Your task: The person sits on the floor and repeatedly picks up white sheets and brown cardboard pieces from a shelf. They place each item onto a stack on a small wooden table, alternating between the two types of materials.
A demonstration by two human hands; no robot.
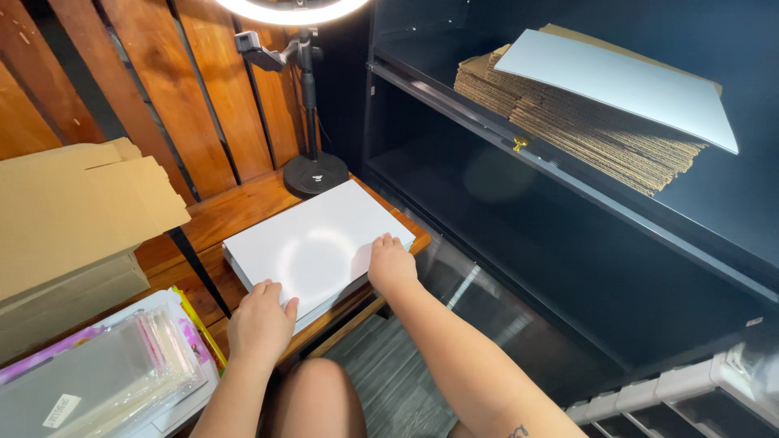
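Observation:
A flat white stack of sheets or a white box [312, 243] lies on a wooden table [235, 209], with a ring of light reflected on its top. My left hand [261, 323] rests on its near left corner, fingers curled over the edge. Its near right edge is under my right hand [391, 264], which lies palm down. I cannot tell if either hand grips it or only touches it.
A ring lamp on a black stand [312, 166] sits behind the white stack. Flattened cardboard [73, 207] is at left, clear plastic sleeves [105, 369] at lower left. A dark cabinet [568, 243] at right has a shelf with stacked cardboard sheets [568, 122] under a white sheet [625, 81].

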